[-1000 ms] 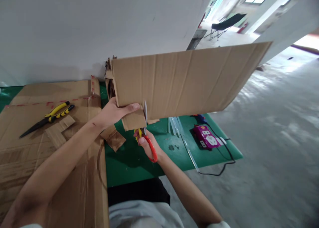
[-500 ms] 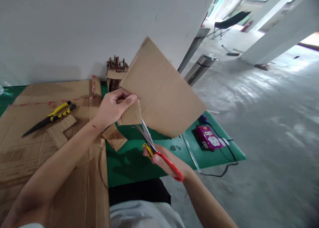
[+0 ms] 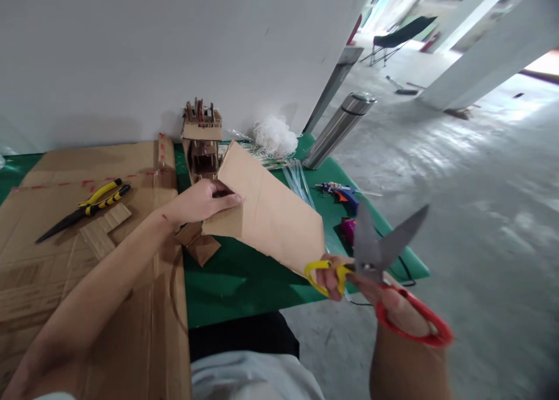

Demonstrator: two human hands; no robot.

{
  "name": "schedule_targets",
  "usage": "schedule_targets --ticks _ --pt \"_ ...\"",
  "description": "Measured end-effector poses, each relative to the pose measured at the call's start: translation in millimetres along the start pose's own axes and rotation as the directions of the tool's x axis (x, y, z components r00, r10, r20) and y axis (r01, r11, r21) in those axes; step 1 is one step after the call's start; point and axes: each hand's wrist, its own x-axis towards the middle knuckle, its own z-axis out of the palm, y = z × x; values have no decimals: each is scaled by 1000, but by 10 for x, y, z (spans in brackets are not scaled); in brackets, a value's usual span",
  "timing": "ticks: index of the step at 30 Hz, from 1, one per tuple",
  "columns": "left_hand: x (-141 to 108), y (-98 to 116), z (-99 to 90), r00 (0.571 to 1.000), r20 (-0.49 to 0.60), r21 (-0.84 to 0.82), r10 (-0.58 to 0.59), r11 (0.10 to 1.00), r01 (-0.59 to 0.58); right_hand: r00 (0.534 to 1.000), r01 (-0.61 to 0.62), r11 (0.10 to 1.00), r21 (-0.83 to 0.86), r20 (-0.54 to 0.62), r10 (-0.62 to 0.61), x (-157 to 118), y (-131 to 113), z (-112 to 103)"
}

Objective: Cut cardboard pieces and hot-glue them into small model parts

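My left hand point(image 3: 209, 203) pinches a large flat piece of cardboard point(image 3: 275, 213) and a small cardboard piece point(image 3: 229, 221) that overlaps it at the left edge. Both are held over the green tabletop. My right hand point(image 3: 371, 292) has its fingers through the red and yellow handles of a pair of scissors point(image 3: 374, 260). The blades stand wide apart, pointing up, away from the cardboard. Small cardboard scraps point(image 3: 201, 245) lie beneath my left wrist.
Long-nose pliers point(image 3: 87, 208) rest on a large cardboard sheet point(image 3: 135, 307) at left. A slotted cardboard structure point(image 3: 202, 135), white string point(image 3: 276, 137), a steel flask point(image 3: 338, 131) and a glue gun point(image 3: 340, 193) stand or lie along the green table point(image 3: 244, 289).
The scissors have left the small cardboard's edge, moved right and toward me, and their blades have spread. The large cardboard has tipped lower, uncovering the string and glue gun.
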Motion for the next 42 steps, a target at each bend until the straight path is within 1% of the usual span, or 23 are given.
schedule_targets --ticks 2,3,4,5,6,8,10,11,13,16,18,20,24,26,28,30,31,33,35,37,39,40,42 --pt "16 -41 37 998 50 -58 -34 998 37 993 37 999 14 -113 -35 116 109 -9" --pt "24 -64 64 997 57 -85 -47 995 52 977 50 999 -6 -208 -51 202 166 7" --pt "33 -92 93 997 51 -110 -60 992 65 949 66 997 -33 -308 -73 297 224 33" --pt "41 -125 123 997 39 -139 -73 987 77 907 93 995 -44 -408 -103 393 279 65" --pt "49 -162 151 996 29 -174 -88 980 92 869 134 991 -21 -478 -127 484 331 99" --pt "60 -246 194 989 33 -266 -143 953 147 805 209 974 87 -581 -121 624 422 164" --pt "65 -328 213 973 66 -356 -220 906 229 764 267 937 227 -642 -63 695 495 209" --pt "65 -362 214 963 88 -388 -256 881 270 756 284 913 291 -654 -27 710 529 222" --pt "63 -413 206 939 114 -415 -323 843 341 756 314 868 385 -654 16 713 598 232" --pt "68 -442 200 911 82 -421 -405 814 400 751 362 826 432 -661 16 701 700 223" --pt "75 -437 211 898 56 -432 -436 800 416 738 373 821 432 -675 20 697 747 217" --pt "82 -420 231 885 50 -443 -463 784 435 732 360 827 432 -681 37 696 766 215" --pt "91 -397 271 853 49 -421 -520 763 489 736 341 839 425 -675 43 704 750 225" --pt "101 -414 284 864 46 -398 -501 785 476 736 349 838 419 -676 32 710 744 231" --pt "118 -455 283 886 -25 -347 -464 835 428 727 368 840 399 -687 8 713 750 232" --pt "136 -511 261 895 -113 -256 -431 883 393 723 373 850 372 -690 -16 710 764 225" --pt "142 -539 241 898 -126 -205 -421 897 391 724 368 857 362 -690 -19 705 770 219" --pt "147 -578 184 909 -87 -117 -407 910 397 725 346 867 357 -689 -6 694 775 207" --pt "146 -583 115 921 -35 -67 -388 920 386 716 330 869 368 -698 24 686 765 197" --pt "141 -554 49 937 19 -59 -349 935 350 697 327 864 383 -715 53 683 746 191" --pt "135 -502 -3 945 57 -70 -323 942 327 693 331 855 401 -718 68 683 729 188" --pt "131 -474 -20 943 55 -80 -328 940 331 699 335 848 410 -712 68 683 724 187" --pt "122 -426 -32 932 11 -101 -361 927 361 716 346 835 427 -695 58 682 721 187"
